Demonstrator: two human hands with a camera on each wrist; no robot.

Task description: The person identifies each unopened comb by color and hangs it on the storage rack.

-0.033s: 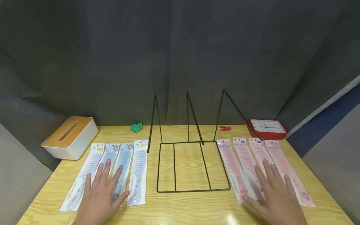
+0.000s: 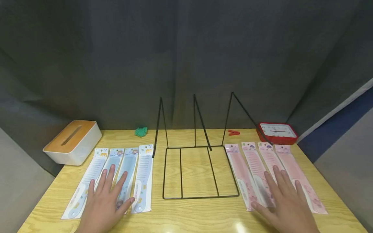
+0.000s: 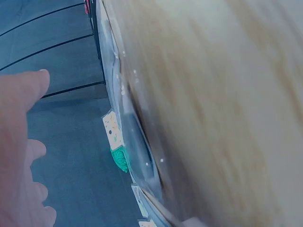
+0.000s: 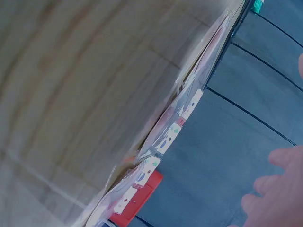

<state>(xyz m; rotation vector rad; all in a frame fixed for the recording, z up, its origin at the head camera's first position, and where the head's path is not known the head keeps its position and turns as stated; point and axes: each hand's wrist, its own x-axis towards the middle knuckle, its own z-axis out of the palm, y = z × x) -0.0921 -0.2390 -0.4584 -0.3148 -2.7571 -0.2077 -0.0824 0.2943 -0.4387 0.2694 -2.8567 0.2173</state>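
Both hands are hovering palm-down over the surface (image 2: 198,213), each above its own group of combs. The left hand (image 2: 103,199) is hovering over four blue packaged combs (image 2: 128,165), partly hiding the middle two; its fingers are spreading loosely and gripping nothing. The right hand (image 2: 287,204) is hovering in the same way over four pink packaged combs (image 2: 255,165), its fingers also extending apart and gripping nothing. Both wrist views are showing a gap between the fingers and the packages

The combs are lying flat, blue on the person's left and pink on the right, most likely to keep the colours apart and each set within reach of its nearer hand. Their printed tops are pointing away from the person and their handles towards the person, probably for easy picking up. Between the groups a black wire rack (image 2: 181,173) is standing with three bent uprights rising, perhaps centred so that either hand can reach it

Behind these, a tissue box (image 2: 74,144), a green bundle (image 2: 141,131), a red clip (image 2: 233,132) and a red clock (image 2: 278,131) are sitting towards the back, seemingly out of the hands' way
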